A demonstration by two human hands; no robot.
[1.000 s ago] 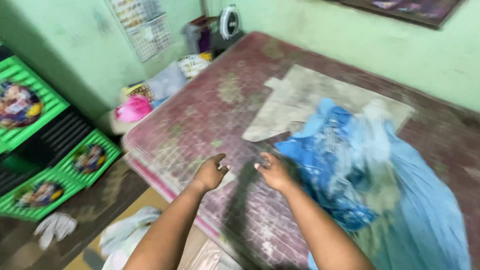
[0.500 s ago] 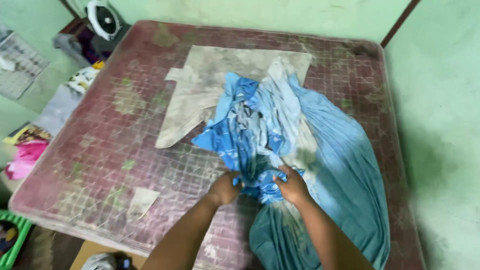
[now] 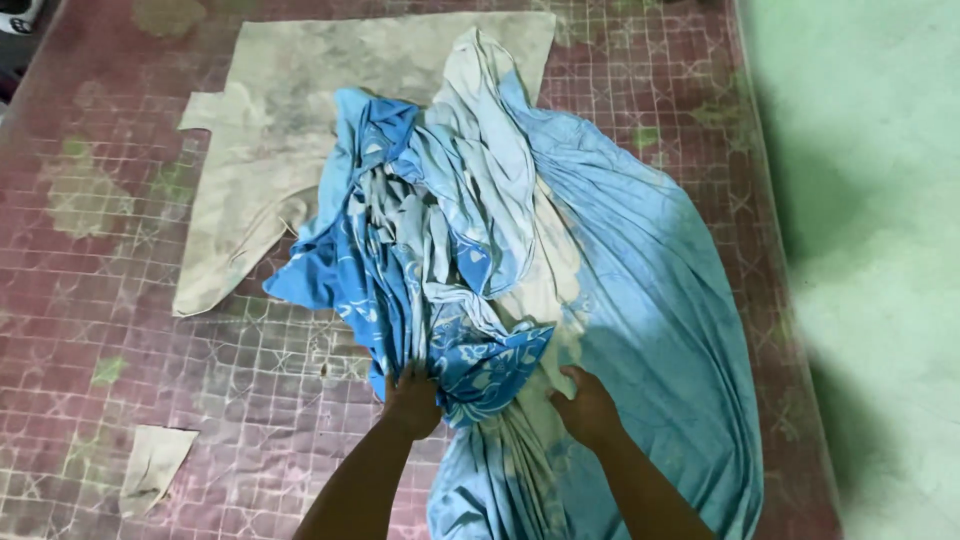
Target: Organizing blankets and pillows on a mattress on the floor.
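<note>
A crumpled blue bedsheet (image 3: 620,260) with a white-patterned darker blue part lies bunched on a worn maroon quilted mattress (image 3: 120,280). My left hand (image 3: 412,400) grips the patterned blue folds at the sheet's near edge. My right hand (image 3: 585,407) holds the paler blue and whitish fabric just to the right. Both hands are closed on cloth, about a hand's width apart. The sheet spreads away to the right and towards the mattress's far side.
A flat beige patch of cloth (image 3: 300,120) lies on the mattress beyond the sheet, partly under it. A small beige scrap (image 3: 155,465) sits near the front left. A light green wall (image 3: 870,250) runs along the mattress's right edge.
The view has swung right and closer over the mattress. My hands went from empty above the mattress edge to gripping the bunched blue sheet, now a little further apart.
</note>
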